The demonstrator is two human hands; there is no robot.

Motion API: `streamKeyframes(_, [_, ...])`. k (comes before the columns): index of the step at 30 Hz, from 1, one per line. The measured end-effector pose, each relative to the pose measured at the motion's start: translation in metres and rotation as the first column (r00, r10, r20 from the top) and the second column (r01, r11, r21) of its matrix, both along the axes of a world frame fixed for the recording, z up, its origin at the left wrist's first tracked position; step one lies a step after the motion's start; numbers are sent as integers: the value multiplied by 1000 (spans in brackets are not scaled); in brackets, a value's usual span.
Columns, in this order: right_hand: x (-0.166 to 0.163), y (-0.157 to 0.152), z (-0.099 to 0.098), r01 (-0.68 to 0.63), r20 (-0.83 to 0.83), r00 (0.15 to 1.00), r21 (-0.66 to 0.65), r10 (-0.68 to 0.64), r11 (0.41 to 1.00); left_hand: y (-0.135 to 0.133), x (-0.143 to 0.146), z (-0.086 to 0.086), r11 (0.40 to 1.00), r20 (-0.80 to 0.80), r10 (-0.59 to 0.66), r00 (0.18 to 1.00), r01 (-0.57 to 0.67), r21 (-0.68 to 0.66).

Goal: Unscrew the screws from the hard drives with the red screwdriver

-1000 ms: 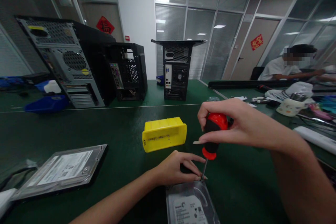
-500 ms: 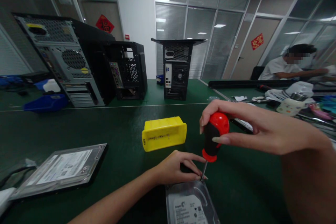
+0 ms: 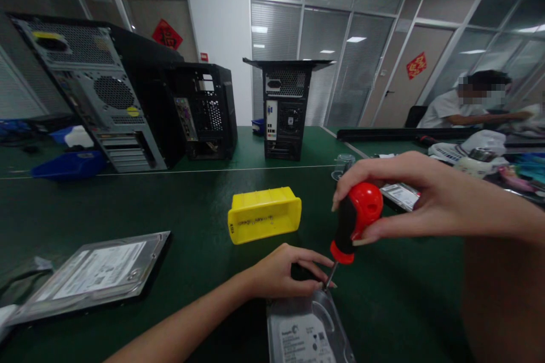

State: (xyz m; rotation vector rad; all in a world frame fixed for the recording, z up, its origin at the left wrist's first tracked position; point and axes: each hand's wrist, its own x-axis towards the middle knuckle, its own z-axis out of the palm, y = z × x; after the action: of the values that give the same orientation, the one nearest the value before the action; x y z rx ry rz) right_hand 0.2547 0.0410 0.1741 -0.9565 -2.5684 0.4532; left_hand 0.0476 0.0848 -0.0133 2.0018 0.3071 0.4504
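Note:
A silver hard drive (image 3: 300, 332) with a white label lies at the bottom centre, its near end cut off by the frame. My right hand (image 3: 404, 198) grips a short red-and-black screwdriver (image 3: 360, 212), tilted, with its shaft pointing down to the drive's far right corner. Around that corner, my left hand (image 3: 292, 272) rests at the far edge of the drive, fingers bent beside the shaft and thumb against the edge. Whether its fingertips pinch anything small at the screwdriver tip is hidden.
A yellow bin (image 3: 264, 216) lies just beyond my left hand. Another hard drive (image 3: 100, 272) is at left. Computer cases (image 3: 128, 96) stand behind, near a blue bin (image 3: 70, 164). A further drive (image 3: 400, 195) and clear cup (image 3: 343, 164) are at right; a person (image 3: 460, 105) sits beyond.
The screwdriver handle has tipped and turned slightly to the right in my right hand, its tip staying at the drive's corner. My left hand has hardly moved.

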Motion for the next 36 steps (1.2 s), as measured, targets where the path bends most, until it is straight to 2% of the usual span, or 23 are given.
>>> streamKeyframes(4, [-3, -1, 0, 6, 5, 1000, -19, -6, 1000, 2, -1, 0, 996, 6, -4, 1000, 3, 86])
streamKeyframes(10, [-11, -3, -1, 86, 31, 996, 7, -86, 996, 4, -2, 2, 987, -3, -12, 1000, 12, 159])
streamKeyframes(15, [-21, -2, -4, 50, 21, 999, -92, -48, 995, 3, -1, 4, 982, -8, 3, 1000, -1, 191])
streamKeyframes(19, [-24, -2, -5, -14, -14, 1000, -128, 12, 992, 3, -1, 5, 984, -6, 4, 1000, -3, 180])
streamKeyframes(25, [-21, -2, -3, -28, 42, 999, 14, 28, 999, 3, -1, 2, 989, 2, 10, 1000, -11, 149])
streamKeyframes(32, [-5, -5, 0, -32, 48, 998, -99, 37, 995, 3, -1, 2, 994, -8, 14, 1000, -13, 108])
streamKeyframes(36, [0, -6, 0, -11, 38, 999, -86, 14, 996, 2, -2, 4, 996, -15, 7, 1000, -5, 90])
